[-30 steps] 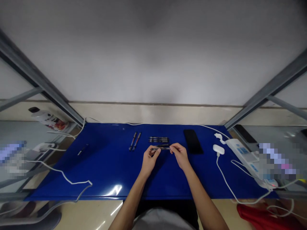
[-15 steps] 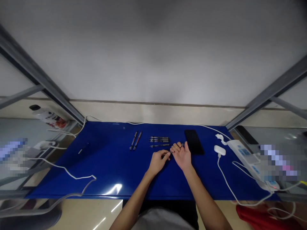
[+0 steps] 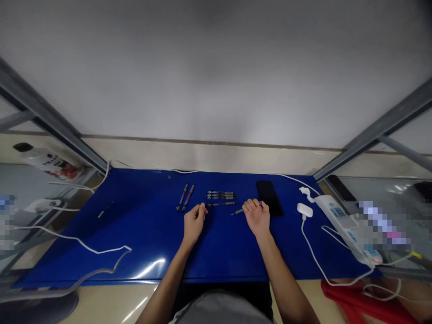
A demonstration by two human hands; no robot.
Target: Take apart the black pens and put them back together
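A pen (image 3: 238, 211) is gripped in my right hand (image 3: 257, 218), palm up with fingers curled round it; its pointed end sticks out to the left. My left hand (image 3: 194, 223) is closed with thumb and fingers pressed together; whatever it may hold is hidden. Just beyond it, two pens with reddish barrels, one of them the outer pen (image 3: 182, 197), lie side by side, slanted. Several dark pens (image 3: 221, 195) lie crosswise in a stack of rows between my hands, and a single pen (image 3: 221, 204) lies a little nearer to me.
A black phone (image 3: 270, 198) lies on the blue table (image 3: 151, 238) behind my right hand. To the right are a white earbud case (image 3: 304, 210) on a cable and a white power strip (image 3: 342, 227). A bottle (image 3: 50, 162) stands at the far left.
My hands, close together before, have drawn apart: the left hand moved left, away from the right. The pen's pointed end now shows bare at my right hand. The camera view shifted slightly.
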